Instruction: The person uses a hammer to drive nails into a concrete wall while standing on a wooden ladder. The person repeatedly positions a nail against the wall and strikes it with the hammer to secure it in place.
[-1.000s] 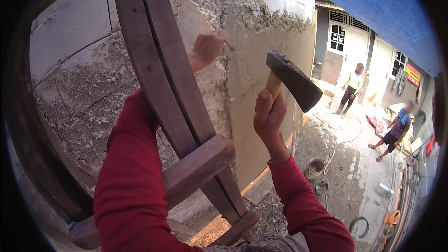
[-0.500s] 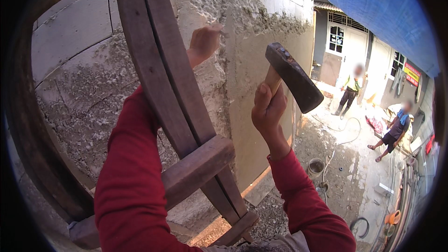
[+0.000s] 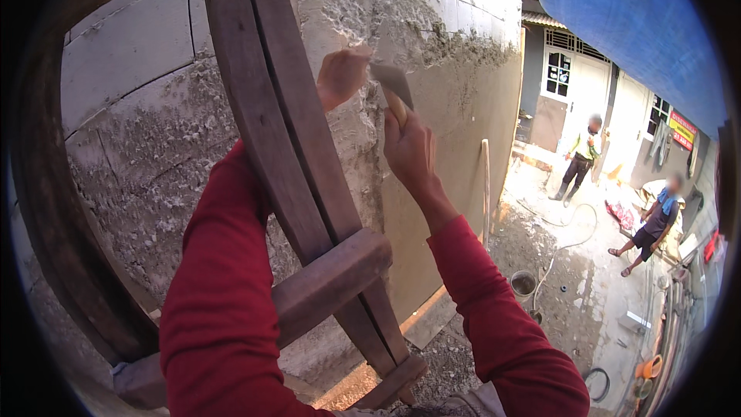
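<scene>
My right hand is closed round the wooden handle of a hatchet with a dark metal head. The blunt end of the head is at the wall corner, right beside my left hand. That hand is closed against the rough plaster edge of the wall, its fingers pinched together and slightly blurred. Whatever sits between them is too small to make out. My left arm passes behind a dark wooden upright, which hides part of the forearm.
A wooden crosspiece juts between my arms. Far below on the right, two people stand on the ground near a bucket, a hose and long pipes. A blue tarp hangs overhead, and a house door stands beyond.
My right hand has swung the hatchet left and forward, from raised clear of the wall to beside my left hand. The left hand has stayed at the wall corner.
</scene>
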